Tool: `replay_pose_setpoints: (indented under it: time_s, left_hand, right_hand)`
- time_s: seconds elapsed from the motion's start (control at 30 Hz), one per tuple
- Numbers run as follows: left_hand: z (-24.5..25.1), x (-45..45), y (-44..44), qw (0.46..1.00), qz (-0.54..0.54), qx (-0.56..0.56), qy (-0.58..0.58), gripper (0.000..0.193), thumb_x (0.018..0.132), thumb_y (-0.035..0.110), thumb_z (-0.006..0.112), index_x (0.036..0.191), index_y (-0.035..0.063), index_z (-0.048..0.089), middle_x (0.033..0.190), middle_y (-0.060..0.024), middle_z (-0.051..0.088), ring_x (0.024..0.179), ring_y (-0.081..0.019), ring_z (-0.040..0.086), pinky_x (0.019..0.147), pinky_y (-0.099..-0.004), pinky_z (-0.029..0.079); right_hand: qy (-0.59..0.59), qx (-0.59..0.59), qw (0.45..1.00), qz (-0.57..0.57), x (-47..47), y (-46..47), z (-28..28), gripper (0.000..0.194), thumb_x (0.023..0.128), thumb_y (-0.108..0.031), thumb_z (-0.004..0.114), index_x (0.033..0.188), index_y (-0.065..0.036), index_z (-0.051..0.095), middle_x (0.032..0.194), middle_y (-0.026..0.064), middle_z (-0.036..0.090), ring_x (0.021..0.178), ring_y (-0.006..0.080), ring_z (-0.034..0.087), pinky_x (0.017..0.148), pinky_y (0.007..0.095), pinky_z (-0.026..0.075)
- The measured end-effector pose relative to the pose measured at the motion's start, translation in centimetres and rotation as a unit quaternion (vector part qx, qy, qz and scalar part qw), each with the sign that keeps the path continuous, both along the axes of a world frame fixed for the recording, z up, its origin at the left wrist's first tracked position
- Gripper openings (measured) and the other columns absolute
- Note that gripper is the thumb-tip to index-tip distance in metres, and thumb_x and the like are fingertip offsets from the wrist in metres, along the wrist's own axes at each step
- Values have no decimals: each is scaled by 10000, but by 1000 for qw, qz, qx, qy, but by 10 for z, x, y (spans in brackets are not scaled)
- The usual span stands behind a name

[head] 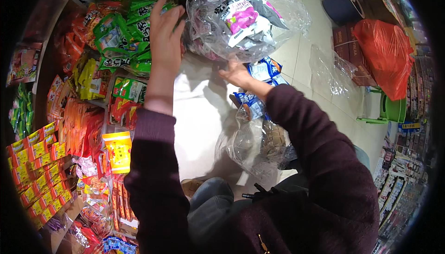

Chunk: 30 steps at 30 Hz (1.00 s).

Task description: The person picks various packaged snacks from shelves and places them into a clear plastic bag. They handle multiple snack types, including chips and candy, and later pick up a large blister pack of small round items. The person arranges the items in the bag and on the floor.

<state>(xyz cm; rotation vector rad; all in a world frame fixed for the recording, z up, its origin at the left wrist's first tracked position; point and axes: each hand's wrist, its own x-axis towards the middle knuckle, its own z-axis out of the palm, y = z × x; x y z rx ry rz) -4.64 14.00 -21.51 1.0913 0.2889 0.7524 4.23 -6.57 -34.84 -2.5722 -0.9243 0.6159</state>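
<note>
My left hand (167, 33) is raised at the shelf, its fingers apart, right beside green snack packets (118, 38). It seems to hold nothing. A large clear plastic bag (295, 14) lies on the floor ahead of me, full of white and grey snack packets (243, 18) with purple pictures. At the near edge of this bag is my right hand (238, 75), thumb out to the side. Its fingertips are partly hidden by the plastic, so a grip cannot be made out. Blue and white snack packets (264, 69) lie beside and below that hand.
Shelves on the left hold orange packets (74, 125), a yellow packet (117, 151) and hanging strips of red-yellow sachets (38, 170). Another clear bag (247, 143) lies near my knees. Rightward are a red plastic bag (382, 56), brown cartons (344, 45), a green stool (393, 108) and a dark bin (342, 5).
</note>
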Motion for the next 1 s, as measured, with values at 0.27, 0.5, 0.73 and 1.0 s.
replay_pose_setpoints:
  time_s: [0.27,0.5,0.73,1.0]
  left_hand:
    - [-78,-67,-121,948,43,-68,307,286,836,12,593,1067,56,431,1005,-58,450,933,-172,486,948,-375,422]
    - [-103,-86,-221,906,-262,-116,311,714,775,318,766,1299,-6,406,1246,-176,512,1126,-271,526,993,-337,416]
    - [-61,-25,-161,928,-119,66,348,347,878,284,678,1081,6,635,865,-69,699,674,-117,655,549,-195,506]
    - [-16,70,-58,963,-56,-11,263,432,914,296,622,1147,-66,578,1044,-151,650,933,-181,656,716,-274,533]
  right_hand:
    - [-31,-195,943,266,76,-155,36,751,667,-315,748,1339,-142,461,1316,221,479,1191,362,506,938,426,461]
    - [-83,-266,908,311,58,-176,41,732,760,-493,663,1339,-124,411,1457,149,318,1353,326,319,1009,529,375]
    - [-161,-294,863,379,68,-145,28,1027,483,-507,854,1332,-114,428,1288,124,467,1265,320,419,1019,553,319]
    - [-8,-213,942,259,70,-145,37,747,613,-319,807,1253,-142,463,1163,106,521,1054,294,565,852,441,479]
